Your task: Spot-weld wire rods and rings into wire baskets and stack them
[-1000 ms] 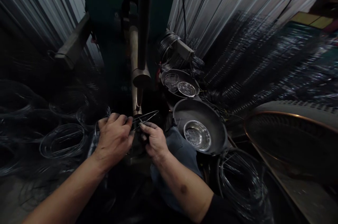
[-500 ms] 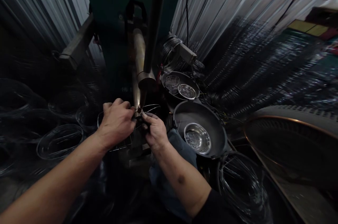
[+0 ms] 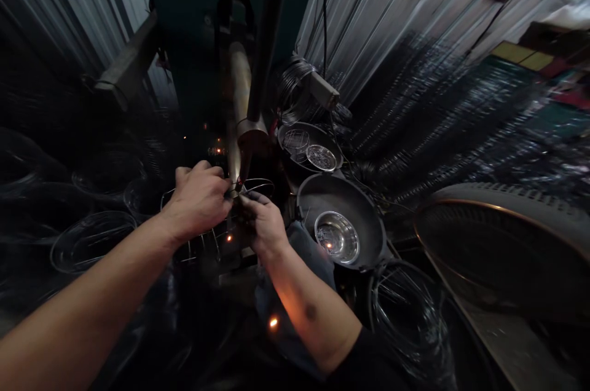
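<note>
With fingers of the left hand [image 3: 198, 200] curled over a wire frame [image 3: 261, 179], holds it at the tip of a metal bar [image 3: 240, 80]. Has the right hand [image 3: 267, 225] at the same spot, fingertips too dark to tell whether pinching anything. Around both hands, orange sparks [image 3: 273, 322]; to the right, a steel bowl [image 3: 349, 238] inside a pan [image 3: 366, 216].
</note>
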A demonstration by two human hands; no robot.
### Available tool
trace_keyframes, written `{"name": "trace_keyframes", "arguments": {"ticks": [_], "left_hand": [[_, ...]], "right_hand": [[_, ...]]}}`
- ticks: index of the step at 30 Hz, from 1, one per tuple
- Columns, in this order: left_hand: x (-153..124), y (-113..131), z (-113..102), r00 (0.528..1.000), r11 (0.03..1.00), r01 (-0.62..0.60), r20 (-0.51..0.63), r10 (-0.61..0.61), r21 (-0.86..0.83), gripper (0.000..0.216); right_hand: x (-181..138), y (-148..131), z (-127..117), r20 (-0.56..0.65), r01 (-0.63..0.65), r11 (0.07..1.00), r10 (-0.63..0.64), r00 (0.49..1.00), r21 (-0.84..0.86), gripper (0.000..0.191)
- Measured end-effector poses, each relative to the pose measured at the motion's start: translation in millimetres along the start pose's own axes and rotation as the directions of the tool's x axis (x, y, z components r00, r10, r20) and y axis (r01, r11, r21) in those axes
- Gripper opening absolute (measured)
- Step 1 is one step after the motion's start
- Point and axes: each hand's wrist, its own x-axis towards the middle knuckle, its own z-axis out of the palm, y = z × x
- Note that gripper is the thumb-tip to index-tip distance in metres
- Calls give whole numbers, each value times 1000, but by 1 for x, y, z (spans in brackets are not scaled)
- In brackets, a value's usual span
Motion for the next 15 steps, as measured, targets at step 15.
{"name": "trace_keyframes", "arguments": {"ticks": [15], "left_hand": [[15,-12,-4,994,995,100,39,-100,0,27]], "right_hand": [[-34,53,-19,95,-37,929,78,992,-368,34]]}}
